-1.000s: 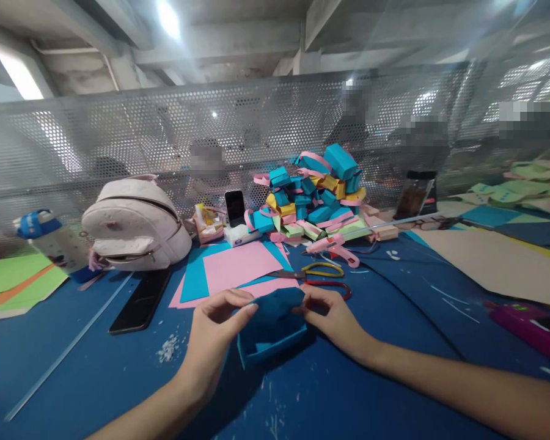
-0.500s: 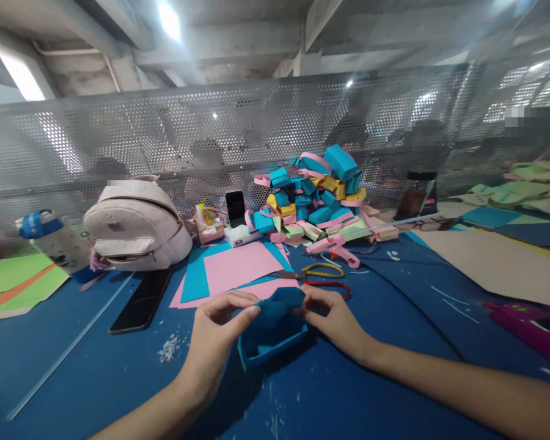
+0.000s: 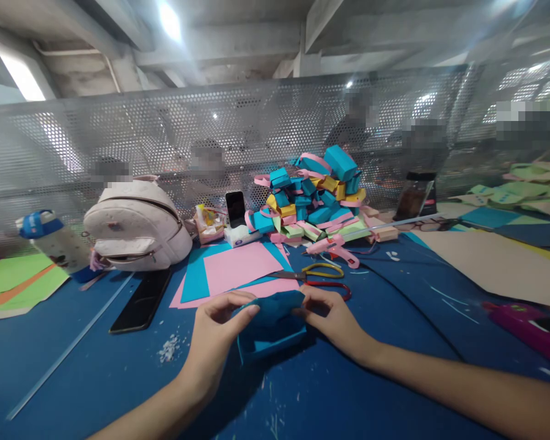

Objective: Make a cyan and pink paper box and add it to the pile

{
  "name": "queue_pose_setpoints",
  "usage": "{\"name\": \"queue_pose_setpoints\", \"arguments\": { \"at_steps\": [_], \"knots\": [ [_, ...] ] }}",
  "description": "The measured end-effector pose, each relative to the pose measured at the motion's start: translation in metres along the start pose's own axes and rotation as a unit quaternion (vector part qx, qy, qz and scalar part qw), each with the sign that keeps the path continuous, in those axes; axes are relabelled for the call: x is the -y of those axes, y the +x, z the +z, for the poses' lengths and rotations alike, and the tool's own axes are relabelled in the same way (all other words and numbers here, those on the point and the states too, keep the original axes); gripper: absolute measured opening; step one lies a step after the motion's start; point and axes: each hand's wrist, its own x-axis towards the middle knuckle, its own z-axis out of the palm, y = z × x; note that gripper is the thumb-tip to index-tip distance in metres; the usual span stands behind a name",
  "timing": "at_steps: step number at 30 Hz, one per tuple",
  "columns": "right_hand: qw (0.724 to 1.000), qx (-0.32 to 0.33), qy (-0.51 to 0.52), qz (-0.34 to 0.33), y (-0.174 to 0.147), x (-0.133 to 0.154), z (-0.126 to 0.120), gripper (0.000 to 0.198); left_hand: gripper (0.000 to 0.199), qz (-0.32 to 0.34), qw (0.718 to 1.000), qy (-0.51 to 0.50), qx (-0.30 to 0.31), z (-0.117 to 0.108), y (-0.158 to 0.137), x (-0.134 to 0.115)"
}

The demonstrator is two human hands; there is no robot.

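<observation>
A blue folded paper box point(image 3: 275, 327) is held just above the blue tabletop in front of me, its back flap bent inward. My left hand point(image 3: 220, 330) pinches its left upper edge between thumb and fingers. On the opposite side, my right hand point(image 3: 332, 318) is closed on the right upper edge, the fingertips partly hidden behind the paper. Right behind the box lie scissors point(image 3: 326, 270) with one yellow and one red handle. Beyond them rests a pink hot glue gun point(image 3: 332, 247), its dark cable running to the right.
Pink and blue paper sheets point(image 3: 242, 269) lie behind my hands. Farther back are a heap of small paper boxes point(image 3: 314, 195), a white backpack point(image 3: 137, 226) and a bottle point(image 3: 52, 241). A black phone point(image 3: 142, 299) lies left; a magenta glue gun point(image 3: 527, 330) and large beige sheet point(image 3: 495, 263) are right.
The box's raised back flap has bent lower and inward, and the front of the box has tipped up slightly. Both hands keep nearly the same place and grip.
</observation>
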Motion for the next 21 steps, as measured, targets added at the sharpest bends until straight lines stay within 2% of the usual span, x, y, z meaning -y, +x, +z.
{"name": "queue_pose_setpoints", "arguments": {
  "at_steps": [21],
  "knots": [
    [0.999, -0.005, 0.020, 0.026, 0.0021, -0.0011, -0.0012, 0.021, 0.011, -0.005, 0.999, 0.017, -0.032, -0.0047, 0.0099, 0.0059]
  ]
}}
